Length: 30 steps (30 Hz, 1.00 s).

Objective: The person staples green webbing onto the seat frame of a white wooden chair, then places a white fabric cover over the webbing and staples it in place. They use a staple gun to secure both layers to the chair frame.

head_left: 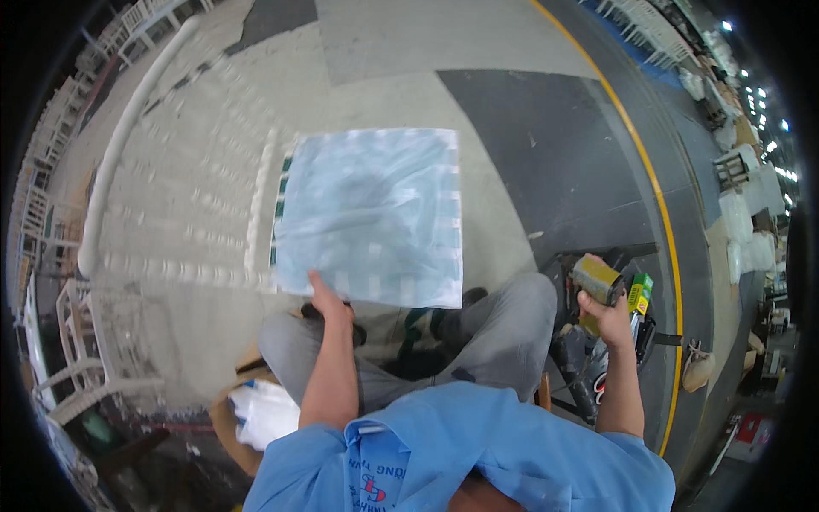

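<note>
A white chair (259,200) with a turned-spindle back lies blurred in front of me, its back reaching to the left. Its square seat (367,213) is covered by pale blue, see-through plastic. My left hand (330,300) grips the near edge of that seat, thumb on top, with its other fingers mostly hidden beneath. Off to the right, my right hand (607,317) is closed around a yellow-and-grey block-like thing (600,282), whose exact kind I cannot make out. It is held apart from the chair, above a dark stand with tools.
Beside my right hand stands a green-and-yellow box (640,293); red-handled scissors (600,388) lie lower down. A brown container (229,427) with a white bag is at my left. Another white chair (85,358) stands farther left. A yellow line (653,175) crosses the floor on the right.
</note>
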{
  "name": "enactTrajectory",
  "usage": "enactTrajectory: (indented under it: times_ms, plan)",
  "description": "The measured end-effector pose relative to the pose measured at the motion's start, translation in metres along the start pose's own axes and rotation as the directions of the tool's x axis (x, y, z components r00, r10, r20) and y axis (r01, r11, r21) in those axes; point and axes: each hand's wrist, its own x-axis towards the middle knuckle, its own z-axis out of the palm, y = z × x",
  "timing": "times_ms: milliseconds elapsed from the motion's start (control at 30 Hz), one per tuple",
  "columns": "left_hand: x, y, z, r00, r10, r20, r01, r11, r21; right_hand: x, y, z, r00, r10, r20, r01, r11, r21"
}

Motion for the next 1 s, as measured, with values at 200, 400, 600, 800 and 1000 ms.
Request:
enactTrajectory:
  times_ms: [200, 400, 600, 800, 1000]
  plan:
    - [0.055, 0.03, 0.009, 0.979, -0.088, 0.185, 0.043, 0.971, 0.235, 0.017, -0.009, 0.029, 0.997, 0.014, 0.07, -0.015, 1.0, 0.016]
    - [0.108, 0.116, 0.054, 0.922, -0.275, 0.271, 0.107, 0.857, 0.504, 0.017, -0.028, 0.038, 0.989, -0.034, 0.145, 0.035, 0.999, -0.004]
    - [0.069, 0.116, 0.037, 0.997, 0.052, 0.053, -0.074, 0.633, 0.771, 0.004, -0.018, 0.032, 0.995, -0.068, 0.071, 0.072, 0.996, -0.06]
    - [0.004, 0.064, -0.004, 0.986, 0.081, 0.143, -0.162, 0.336, 0.928, 0.013, -0.011, 0.038, 0.992, -0.026, 0.126, 0.039, 0.994, -0.102]
    - [0.005, 0.063, -0.005, 0.971, 0.133, 0.199, -0.233, 0.339, 0.912, 0.007, -0.02, 0.055, 0.978, -0.038, 0.205, 0.047, 0.998, -0.039]
